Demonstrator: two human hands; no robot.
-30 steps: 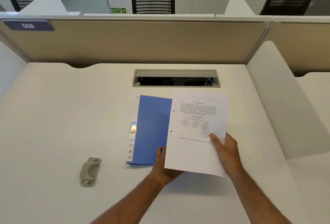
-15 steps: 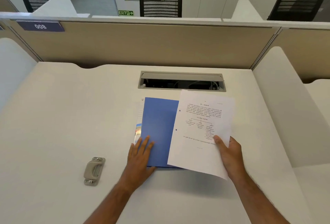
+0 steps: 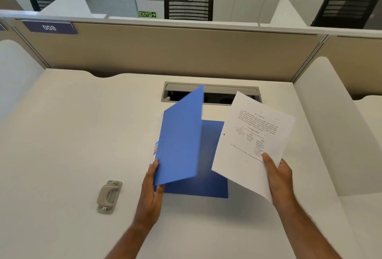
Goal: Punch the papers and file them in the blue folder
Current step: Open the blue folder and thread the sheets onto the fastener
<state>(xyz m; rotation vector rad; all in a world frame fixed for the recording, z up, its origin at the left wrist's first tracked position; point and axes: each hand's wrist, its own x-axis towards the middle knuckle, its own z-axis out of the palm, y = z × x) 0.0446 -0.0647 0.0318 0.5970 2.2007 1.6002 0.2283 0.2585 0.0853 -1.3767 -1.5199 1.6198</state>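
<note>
Here the left hand (image 3: 152,188) pinches the near corner of the blue card folder's (image 3: 179,141) front cover, lifted half open over the pale worktop (image 3: 72,134). The right hand (image 3: 278,178) holds white printed, punched papers (image 3: 251,141) beside it, thumb on top. A beige metal hole punch (image 3: 109,196) lies left.

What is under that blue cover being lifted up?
Under the raised cover only the blue folder's plain back panel shows. The left hand holds the cover up, which hides the spine side, so any clip there cannot be seen.
</note>
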